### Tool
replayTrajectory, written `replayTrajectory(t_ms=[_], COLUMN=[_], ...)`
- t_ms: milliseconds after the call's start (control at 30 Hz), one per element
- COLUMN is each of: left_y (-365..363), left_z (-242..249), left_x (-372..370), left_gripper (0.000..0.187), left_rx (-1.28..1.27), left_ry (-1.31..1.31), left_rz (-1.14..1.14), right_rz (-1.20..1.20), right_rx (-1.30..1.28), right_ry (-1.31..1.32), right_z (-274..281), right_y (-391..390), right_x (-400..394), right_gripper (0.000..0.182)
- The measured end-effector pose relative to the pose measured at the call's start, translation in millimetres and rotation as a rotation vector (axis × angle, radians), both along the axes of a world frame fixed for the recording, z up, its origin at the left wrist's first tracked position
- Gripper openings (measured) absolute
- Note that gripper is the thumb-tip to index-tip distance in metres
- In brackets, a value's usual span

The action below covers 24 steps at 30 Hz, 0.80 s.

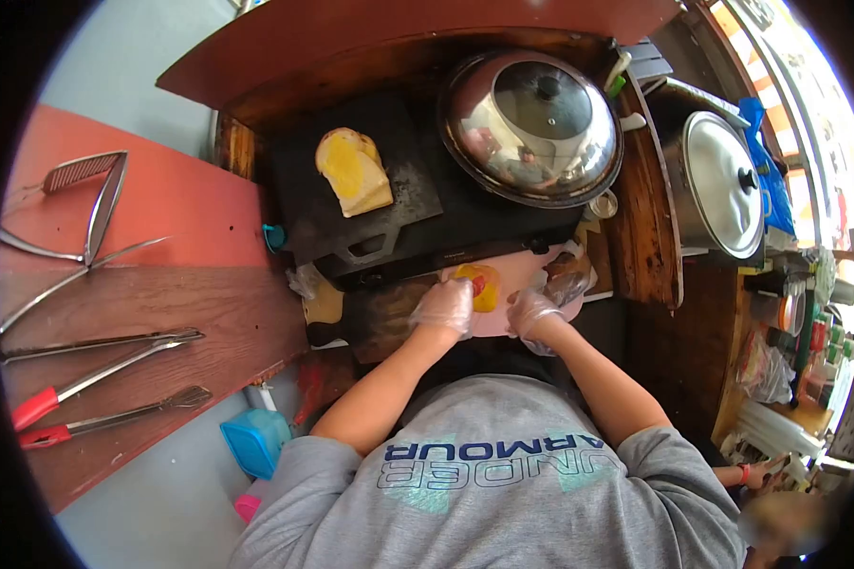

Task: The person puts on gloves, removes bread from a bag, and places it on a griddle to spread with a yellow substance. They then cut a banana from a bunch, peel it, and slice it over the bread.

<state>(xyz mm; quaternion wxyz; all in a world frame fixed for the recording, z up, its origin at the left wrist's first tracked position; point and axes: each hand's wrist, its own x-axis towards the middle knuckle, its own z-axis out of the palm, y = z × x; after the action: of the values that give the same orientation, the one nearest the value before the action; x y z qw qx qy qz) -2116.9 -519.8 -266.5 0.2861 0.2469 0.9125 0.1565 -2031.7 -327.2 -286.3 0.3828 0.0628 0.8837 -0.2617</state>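
Observation:
My left hand (445, 304), in a clear plastic glove, has its fingers curled at the left edge of a flat yellow piece (489, 296). A small red piece (478, 284) shows on the yellow one, right by the fingertips. Both lie over a pink cutting board (514, 270). My right hand (535, 314), gloved the same way, is closed over the board's right part, close to a clear plastic bag (569, 282) with dark contents. What either hand grips is too small to make out.
Bread slices (353, 173) with yellow spread lie on a black griddle (413, 194). A lidded round pan (533, 128) stands beside it. Tongs (114, 372) rest on the left wooden shelf (232, 313). At right is a large lidded pot (721, 185); another person's hand (764, 471) shows lower right.

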Motion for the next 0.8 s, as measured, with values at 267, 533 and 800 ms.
replayTrajectory(t_ms=[267,533,800], left_y=[32,-2,-74], left_z=[-34,-66,59], left_x=[18,19,-69], left_gripper=[0.026,0.022,0.015], left_rx=[0.015,0.298,0.631], left_ry=[-0.142,-0.192,-0.116], left_rz=[0.062,0.17,0.571], right_rz=[-0.716,-0.619,-0.345], right_rx=[-0.27,-0.22,-0.144], right_ry=[0.113,0.118,0.033], right_z=[-47,-74,-64], right_y=[-37,-30,-19], right_x=[15,18,30], right_gripper=[0.041,0.039,0.037])
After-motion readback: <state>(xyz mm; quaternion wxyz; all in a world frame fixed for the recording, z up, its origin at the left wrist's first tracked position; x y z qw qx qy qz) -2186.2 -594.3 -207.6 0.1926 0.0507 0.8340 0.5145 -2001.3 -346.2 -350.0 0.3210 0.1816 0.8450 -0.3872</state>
